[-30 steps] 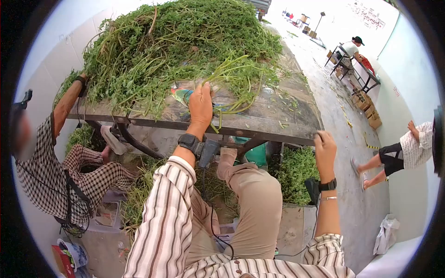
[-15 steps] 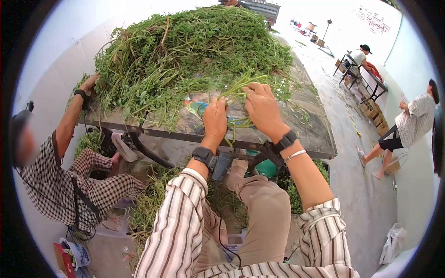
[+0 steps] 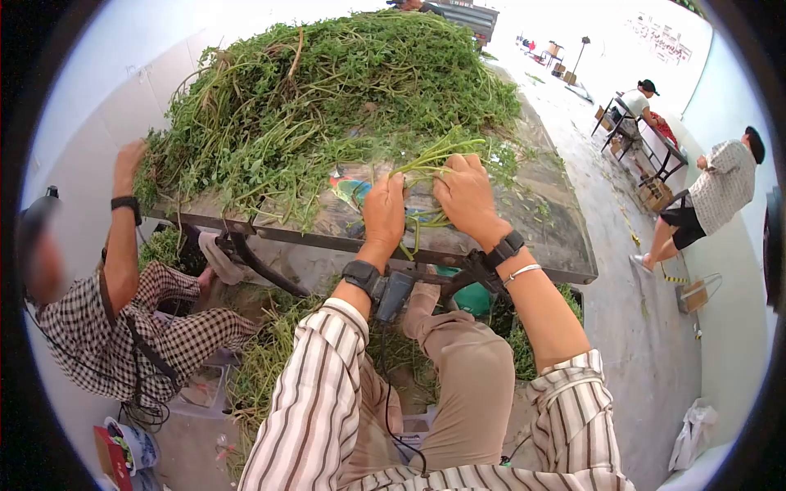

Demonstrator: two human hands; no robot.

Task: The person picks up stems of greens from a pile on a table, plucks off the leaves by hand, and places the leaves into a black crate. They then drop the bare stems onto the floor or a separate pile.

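Above the near edge of the table (image 3: 565, 233), my left hand (image 3: 383, 211) is closed around a small bunch of green stems (image 3: 442, 150). Beside it, my right hand (image 3: 470, 198) has its fingers bent and pinched on the same bunch. The stems run between both hands, with thin leafy tips pointing up and right, and a few ends hang below my left fingers. Behind them rises a large heap of leafy green plants (image 3: 344, 98). A colourful printed piece (image 3: 350, 190) lies on the tabletop left of my hands.
At the left, a seated co-worker in a checked shirt (image 3: 78, 327) reaches to the heap's edge. Cut plants (image 3: 274, 360) lie on the floor under the table. A green container (image 3: 471, 299) is below my right hand. Farther right, one person (image 3: 725, 184) walks and another (image 3: 634, 102) sits.
My hands keep hold of the stems and have barely shifted. The co-worker's arm at the left has lifted and moved left. The person at the right has moved along the walkway and turned.
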